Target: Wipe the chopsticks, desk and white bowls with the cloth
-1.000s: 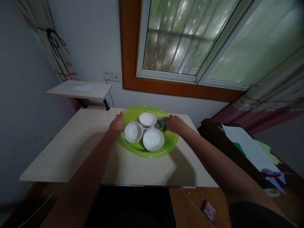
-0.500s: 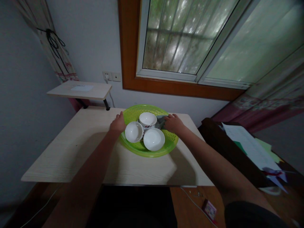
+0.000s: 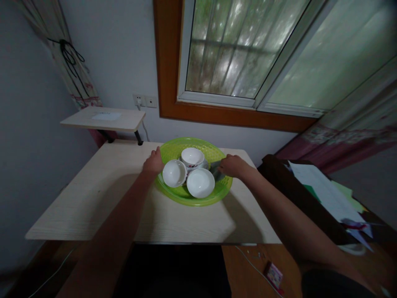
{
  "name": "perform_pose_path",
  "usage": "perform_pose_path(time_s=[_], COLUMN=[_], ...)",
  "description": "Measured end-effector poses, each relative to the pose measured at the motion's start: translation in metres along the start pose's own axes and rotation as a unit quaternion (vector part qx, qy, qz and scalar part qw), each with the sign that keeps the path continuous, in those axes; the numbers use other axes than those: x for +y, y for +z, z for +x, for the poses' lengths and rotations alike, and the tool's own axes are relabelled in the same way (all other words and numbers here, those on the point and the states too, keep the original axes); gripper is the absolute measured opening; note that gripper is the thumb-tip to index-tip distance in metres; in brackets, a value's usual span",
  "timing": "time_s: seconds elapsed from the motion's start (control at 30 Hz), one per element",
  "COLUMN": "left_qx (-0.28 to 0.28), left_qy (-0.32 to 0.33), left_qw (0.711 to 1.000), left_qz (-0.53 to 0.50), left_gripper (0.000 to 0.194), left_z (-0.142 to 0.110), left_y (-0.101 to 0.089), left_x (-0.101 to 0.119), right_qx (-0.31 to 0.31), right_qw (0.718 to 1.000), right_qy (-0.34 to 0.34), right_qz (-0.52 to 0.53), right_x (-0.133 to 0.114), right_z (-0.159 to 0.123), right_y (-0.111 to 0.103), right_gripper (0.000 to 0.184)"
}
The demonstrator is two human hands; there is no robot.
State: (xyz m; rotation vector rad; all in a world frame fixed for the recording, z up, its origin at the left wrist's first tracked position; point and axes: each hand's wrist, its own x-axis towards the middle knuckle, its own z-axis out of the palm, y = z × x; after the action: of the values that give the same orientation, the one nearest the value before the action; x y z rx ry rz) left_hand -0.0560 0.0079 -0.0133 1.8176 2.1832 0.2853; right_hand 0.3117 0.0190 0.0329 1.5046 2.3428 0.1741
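Note:
A green plastic basket (image 3: 173,145) rests on the pale wooden table. Inside it, a white bowl (image 3: 192,156) stands at the back on other dishes that are mostly covered. Another white bowl (image 3: 174,173) tilts at the left, and a third white bowl (image 3: 200,183) sits at the front right. My left hand (image 3: 153,162) grips the basket's left rim, with the thumb on top. Over the basket's right side, my right hand (image 3: 232,166) is closed on a grey cloth (image 3: 216,169), which lies against the basket's inner wall.
Behind the left part of the table (image 3: 80,194) stands a small raised shelf (image 3: 124,120) bearing a paper. At the right, a dark brown cabinet (image 3: 279,186) carries papers (image 3: 322,190). A window and a wall socket (image 3: 145,100) are at the back. A small box (image 3: 273,275) lies on the floor.
My right hand has moved right and slightly toward me with the grey cloth, along the basket's right side. My left hand stays on the rim; the bowls have not moved.

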Motion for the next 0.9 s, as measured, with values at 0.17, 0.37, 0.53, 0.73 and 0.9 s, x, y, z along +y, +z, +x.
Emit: perform_pose_path(time_s=[0.17,0.37,0.53,0.73,0.9], left_qx=[-0.009,-0.006,0.001,0.001,-0.002], left_qy=[0.0,0.007,0.028,0.032,0.023], left_qw=[1.0,1.0,1.0,0.999,0.999], left_qz=[0.001,-0.008,-0.009,-0.038,-0.048], left_gripper=[0.092,0.095,0.094,0.077,0.065], left_z=[-0.001,0.001,0.009,0.021,0.035], left_y=[-0.002,-0.004,-0.003,-0.007,-0.009], left_x=[0.0,0.0,-0.008,-0.016,-0.02], right_qx=[0.087,0.141,0.147,0.179,0.231], right_qw=[0.996,0.99,0.989,0.982,0.971], right_qy=[0.002,0.003,0.013,0.06,0.059], right_qz=[-0.002,0.004,0.012,0.005,0.019], right_x=[0.001,0.006,0.011,0.009,0.012], right_z=[0.017,0.028,0.039,0.049,0.057], right_y=[0.009,0.022,0.02,0.021,0.033], right_gripper=[0.028,0.029,0.026,0.025,0.026])
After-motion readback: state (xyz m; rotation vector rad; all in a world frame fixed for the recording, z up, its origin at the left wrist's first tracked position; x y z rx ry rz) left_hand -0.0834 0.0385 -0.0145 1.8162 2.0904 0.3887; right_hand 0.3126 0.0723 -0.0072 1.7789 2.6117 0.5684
